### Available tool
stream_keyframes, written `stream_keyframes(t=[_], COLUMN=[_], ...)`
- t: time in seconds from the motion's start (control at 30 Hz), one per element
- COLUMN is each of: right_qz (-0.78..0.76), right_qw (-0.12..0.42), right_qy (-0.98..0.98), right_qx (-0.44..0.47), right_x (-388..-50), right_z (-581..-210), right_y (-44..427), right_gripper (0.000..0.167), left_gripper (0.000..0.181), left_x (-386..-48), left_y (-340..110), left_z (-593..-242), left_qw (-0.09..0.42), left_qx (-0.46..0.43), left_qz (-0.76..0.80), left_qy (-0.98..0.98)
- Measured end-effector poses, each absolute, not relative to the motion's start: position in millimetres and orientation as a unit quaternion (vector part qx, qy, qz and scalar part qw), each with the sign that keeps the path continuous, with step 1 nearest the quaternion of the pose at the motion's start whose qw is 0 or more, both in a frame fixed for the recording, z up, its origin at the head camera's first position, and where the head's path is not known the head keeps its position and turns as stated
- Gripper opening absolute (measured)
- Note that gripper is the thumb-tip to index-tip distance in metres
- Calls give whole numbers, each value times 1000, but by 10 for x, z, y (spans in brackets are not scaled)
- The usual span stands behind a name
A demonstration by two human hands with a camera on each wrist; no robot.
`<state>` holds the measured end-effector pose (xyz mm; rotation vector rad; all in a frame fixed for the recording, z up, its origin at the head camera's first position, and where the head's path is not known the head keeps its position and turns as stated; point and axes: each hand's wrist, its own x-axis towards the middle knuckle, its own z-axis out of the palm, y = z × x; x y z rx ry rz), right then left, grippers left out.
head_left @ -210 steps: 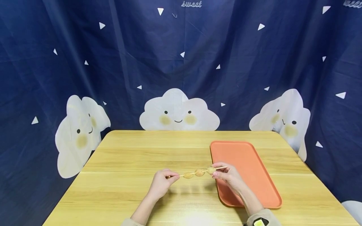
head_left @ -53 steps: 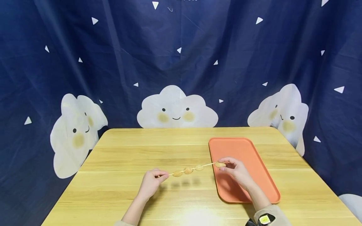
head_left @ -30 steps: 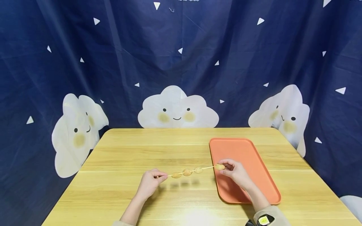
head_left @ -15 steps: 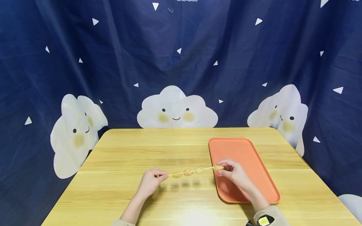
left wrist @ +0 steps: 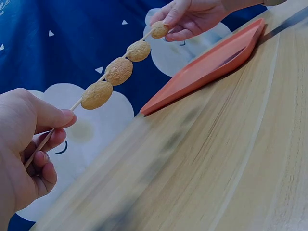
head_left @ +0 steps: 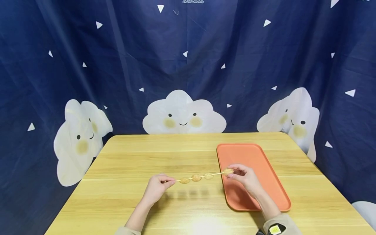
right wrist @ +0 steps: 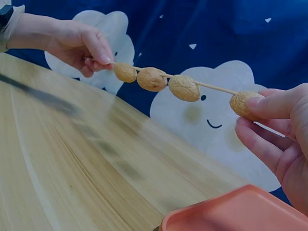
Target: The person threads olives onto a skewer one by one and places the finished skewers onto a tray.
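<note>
A thin wooden skewer (right wrist: 214, 87) is held level above the table, with three wrinkled golden-brown oval balls, like small potatoes, threaded along it; the middle ball (left wrist: 119, 70) is the darkest. My left hand (head_left: 155, 188) pinches the skewer's left end between thumb and fingers. At the other end, my right hand (head_left: 246, 179) pinches another such ball (right wrist: 245, 105) between thumb and fingertips. The skewer's tip meets this ball's left side; how deep it goes is hidden. A bare stretch of skewer lies between this ball and the other three.
An orange rectangular tray (head_left: 249, 156) lies on the right of the wooden table (head_left: 132, 156), under my right hand. Behind the table hangs a dark blue curtain (head_left: 164, 62) with printed clouds. A watch (head_left: 275, 229) is on the right wrist.
Seven seconds ago my right hand was at the third ball, with the skewer's tip sticking out past it. Now it holds another ball at the tip. Over the last second both hands have barely moved.
</note>
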<state>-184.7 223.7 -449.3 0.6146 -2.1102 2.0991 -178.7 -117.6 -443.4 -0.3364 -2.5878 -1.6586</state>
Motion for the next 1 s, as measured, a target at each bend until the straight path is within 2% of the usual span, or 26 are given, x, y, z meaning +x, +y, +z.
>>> stream_keyframes(t=[0.43,1.0], right_qz=[696,713], right_qw=[70,63], right_qy=[-673,-643], right_qx=[239,272], right_x=[-1828,-1845], right_z=[-4409,-4414], right_y=[2154,2175], right_gripper=[26,26], left_gripper=[5,8], left_x=[-1758,-1757], left_y=[-1137,-1059], left_z=[-4413,-4399], left_qw=[44,31], left_qx=[-106,-116], left_qz=[-542,-560], left_qy=[-832,-819])
